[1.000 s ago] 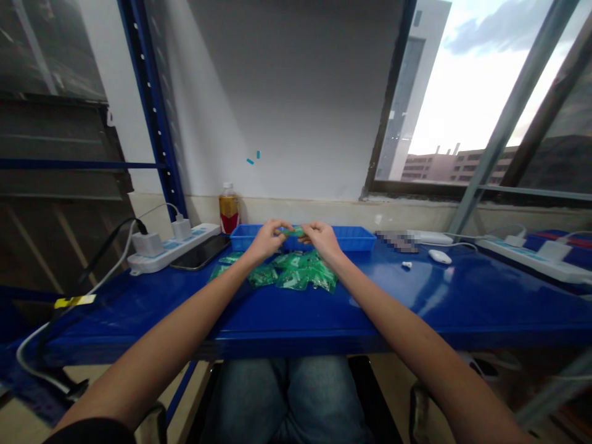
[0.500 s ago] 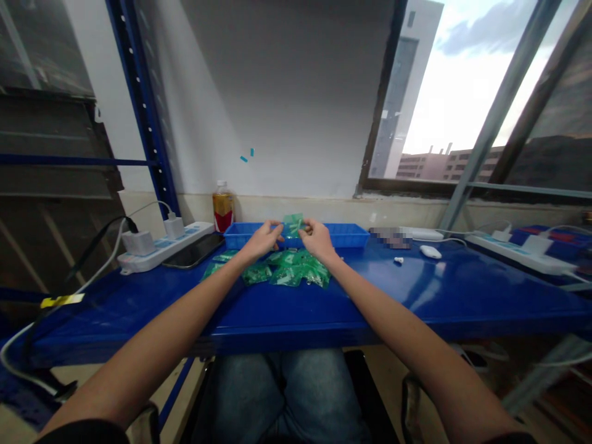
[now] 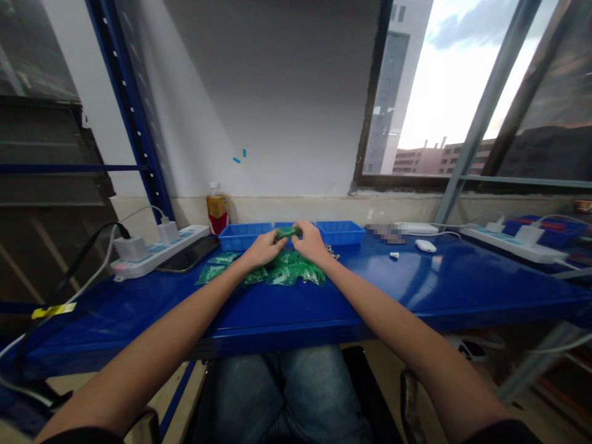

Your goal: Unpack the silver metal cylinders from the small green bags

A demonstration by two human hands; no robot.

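Between both hands is a small green plastic bag (image 3: 287,232), bunched or folded at its middle. My left hand (image 3: 267,248) grips its left end, with the fingers closed. On the opposite end, my right hand (image 3: 311,239) pinches the bag between thumb and fingers. Below my hands lies a pile of green plastic bags (image 3: 283,274) with small pale parts inside, partly covered by my left wrist. Loose small metal parts (image 3: 332,253) sit just beyond my right wrist. Behind the hands stand blue plastic bins (image 3: 340,233) in a row.
A bottle (image 3: 217,208) stands behind the bins' left end. At the left are a phone (image 3: 189,254) and a power strip (image 3: 160,253) with chargers. To the right lie a white earbud case (image 3: 425,246), an earbud (image 3: 394,254) and another power strip (image 3: 513,243).
The green bag was held up spread flat; now it is lower and bunched between my fingers. My hands have come closer together. The whole view has shifted slightly.
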